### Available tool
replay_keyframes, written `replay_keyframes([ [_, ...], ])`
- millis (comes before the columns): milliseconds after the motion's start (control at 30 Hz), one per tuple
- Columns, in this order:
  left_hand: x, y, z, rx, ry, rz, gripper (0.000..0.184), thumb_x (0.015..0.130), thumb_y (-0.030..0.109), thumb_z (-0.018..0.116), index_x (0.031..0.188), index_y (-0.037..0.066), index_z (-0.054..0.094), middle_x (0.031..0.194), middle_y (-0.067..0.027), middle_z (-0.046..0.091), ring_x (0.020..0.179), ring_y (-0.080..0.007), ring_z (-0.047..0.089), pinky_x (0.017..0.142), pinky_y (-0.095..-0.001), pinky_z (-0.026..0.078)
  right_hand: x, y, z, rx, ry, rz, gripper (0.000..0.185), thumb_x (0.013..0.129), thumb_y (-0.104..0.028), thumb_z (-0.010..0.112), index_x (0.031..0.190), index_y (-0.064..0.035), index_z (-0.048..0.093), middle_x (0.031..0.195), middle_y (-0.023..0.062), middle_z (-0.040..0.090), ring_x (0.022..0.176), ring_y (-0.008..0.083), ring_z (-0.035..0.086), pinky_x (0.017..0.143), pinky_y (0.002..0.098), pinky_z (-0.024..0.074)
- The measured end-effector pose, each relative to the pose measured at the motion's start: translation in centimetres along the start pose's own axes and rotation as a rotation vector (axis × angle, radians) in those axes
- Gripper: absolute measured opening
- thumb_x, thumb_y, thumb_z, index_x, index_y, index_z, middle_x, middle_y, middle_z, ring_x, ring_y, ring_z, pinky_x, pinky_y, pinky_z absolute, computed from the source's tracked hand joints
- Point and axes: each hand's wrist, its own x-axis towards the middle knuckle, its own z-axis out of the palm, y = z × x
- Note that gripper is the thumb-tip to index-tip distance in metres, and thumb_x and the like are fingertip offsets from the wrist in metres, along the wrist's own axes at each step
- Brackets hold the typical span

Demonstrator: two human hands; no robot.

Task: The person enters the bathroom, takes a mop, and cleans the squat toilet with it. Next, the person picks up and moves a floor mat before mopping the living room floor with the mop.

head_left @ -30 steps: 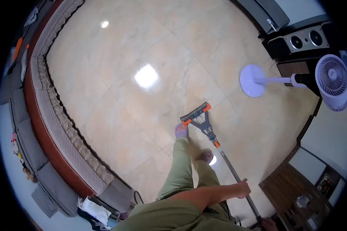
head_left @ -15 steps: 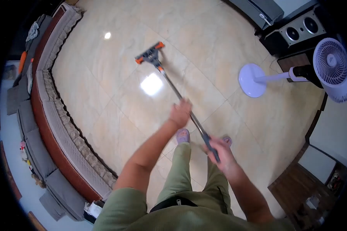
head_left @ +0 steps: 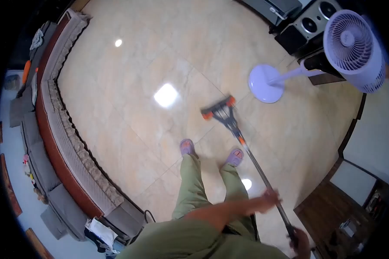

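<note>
A mop (head_left: 263, 172) with a grey pole and a wide dark head with orange ends slants across the floor. Its head (head_left: 220, 108) rests on the tiles ahead of my feet, slightly blurred. Partway up the pole my left hand (head_left: 270, 200) is closed around it, reaching across my body to the right. Lower in the picture, near the right side, my right hand (head_left: 301, 244) wraps the dark grip at the top end of the handle. Part of that hand's fingers is hard to see.
A pale purple fan (head_left: 266, 84) stands close to the mop head, its base on the floor. Left runs a long sofa (head_left: 69, 151) with grey cushions. A speaker (head_left: 309, 26) is at the back right, a dark wood cabinet (head_left: 324, 211) at the lower right.
Both hands have drawn the mop back and to the right, so its head is nearer my feet and the fan. My left arm now crosses my body.
</note>
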Motion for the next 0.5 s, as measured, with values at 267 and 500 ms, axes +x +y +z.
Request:
replay_keyframes([
  [267, 6.3, 1.4, -2.2, 0.043, -0.339, -0.058, 0.027, 0.065, 0.017, 0.059, 0.092, 0.016, 0.058, 0.091, -0.0023, 0.058, 0.096, -0.021, 0.052, 0.084, -0.0467, 0.028, 1.6, 0.6, -6.2, -0.243, 0.077, -0.067, 0.03, 0.082, -0.022, 0.053, 0.107, -0.005, 0.056, 0.067, 0.0051, 0.059, 0.038, 0.0058, 0.04, 0.031, 0.0187, 0.0306],
  [500, -1.8, -18.8, -16.3, 0.44, -0.024, -0.626, 0.021, 0.067, 0.017, 0.055, 0.087, 0.012, 0.059, 0.092, -0.0077, 0.057, 0.086, -0.0266, 0.057, 0.072, -0.0461, 0.038, 15.2, -11.1, 13.3, 0.013, -0.311, -0.176, 0.022, 0.079, -0.014, 0.056, 0.099, -0.0034, 0.056, 0.072, 0.0071, 0.058, 0.046, 0.008, 0.046, 0.035, 0.0188, 0.0328],
])
